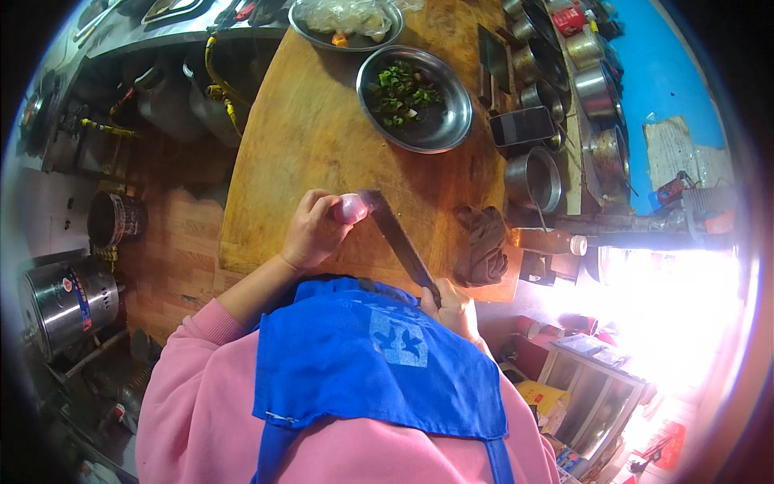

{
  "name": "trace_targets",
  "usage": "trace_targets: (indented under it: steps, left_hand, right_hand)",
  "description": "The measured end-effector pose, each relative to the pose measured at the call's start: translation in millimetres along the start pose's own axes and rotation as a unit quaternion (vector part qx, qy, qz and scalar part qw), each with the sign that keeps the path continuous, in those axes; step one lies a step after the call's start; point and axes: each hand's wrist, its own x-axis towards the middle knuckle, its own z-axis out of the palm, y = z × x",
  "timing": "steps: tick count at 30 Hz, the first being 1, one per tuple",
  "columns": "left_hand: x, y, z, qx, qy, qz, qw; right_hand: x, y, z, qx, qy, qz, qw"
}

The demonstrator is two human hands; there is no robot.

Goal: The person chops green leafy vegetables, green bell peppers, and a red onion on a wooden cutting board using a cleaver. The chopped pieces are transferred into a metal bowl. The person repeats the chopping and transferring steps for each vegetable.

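My left hand (311, 235) grips a round, pinkish-purple vegetable (351, 209), probably a red onion, above the near part of a wooden table (302, 139). In my right hand (453, 307) is the handle of a long, dark-bladed knife (400, 245). The blade slants away to the left, and its blurred far end is at the onion's right side; whether it touches cannot be told. Farther off stands a steel bowl (455, 118) holding chopped green vegetables (402, 91).
Behind it, another steel bowl (296, 21) holds a clear plastic bag (363, 21). A brown cloth (484, 248) lies at the table's right. Beyond that edge are a phone (522, 126), a steel pot (532, 181) and a bottle of brown liquid (544, 241). Yellow hoses (211, 60) hang left.
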Motion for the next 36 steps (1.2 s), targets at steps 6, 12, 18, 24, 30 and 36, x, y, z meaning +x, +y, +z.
trace_targets:
  steps: [6, 12, 18, 24, 30, 36]
  left_hand:
    - [-1, 1, -4, -0.010, 0.016, 0.025, 1.000]
    - [-2, 5, -7, -0.008, 0.004, 0.019, 1.000]
    - [-1, 0, -6, -0.012, -0.001, 0.025, 1.000]
    - [1, 2, -6, -0.009, 0.003, 0.017, 1.000]
    - [7, 10, -3, 0.026, -0.008, 0.003, 1.000]
    - [27, 11, 18, 0.060, -0.004, 0.036, 0.997]
  right_hand:
    - [13, -9, 0, -0.035, -0.013, -0.050, 0.998]
    - [15, -13, -7, -0.064, -0.066, -0.019, 0.996]
    - [28, -13, -2, -0.135, -0.152, 0.010, 0.979]
    - [53, -4, 29, -0.113, -0.201, 0.033, 0.973]
    - [50, 14, 26, 0.030, -0.121, 0.037, 0.991]
    - [19, 29, -2, 0.146, 0.018, 0.164, 0.975]
